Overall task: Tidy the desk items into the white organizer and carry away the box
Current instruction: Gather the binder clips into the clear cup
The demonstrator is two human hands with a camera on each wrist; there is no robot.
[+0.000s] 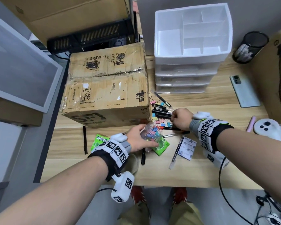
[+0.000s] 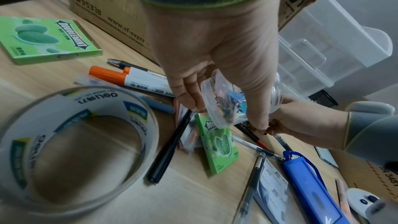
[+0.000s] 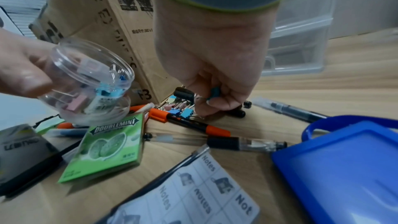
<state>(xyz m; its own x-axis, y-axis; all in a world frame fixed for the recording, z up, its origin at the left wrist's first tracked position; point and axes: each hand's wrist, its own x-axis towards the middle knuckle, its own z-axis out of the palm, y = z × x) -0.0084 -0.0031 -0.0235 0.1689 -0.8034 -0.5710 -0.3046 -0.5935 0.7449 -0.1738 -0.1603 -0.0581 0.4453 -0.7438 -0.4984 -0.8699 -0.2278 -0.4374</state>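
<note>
Left hand [image 1: 137, 140] grips the clear jar [image 3: 86, 81] low centre of frame, right-hand fingers [image 3: 217, 103] pinching a teal clip [image 3: 216, 91] from the pile beside the box [image 1: 107, 85]; best tilt the jar mouth toward the clip, organizer [image 1: 191, 36] waiting upper right.

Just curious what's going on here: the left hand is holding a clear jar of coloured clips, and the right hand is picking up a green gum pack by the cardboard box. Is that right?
Not quite. The left hand does hold the clear jar, but the right hand is pinching a teal binder clip by the cardboard box, as the right wrist view shows. The gum pack lies untouched.
</note>
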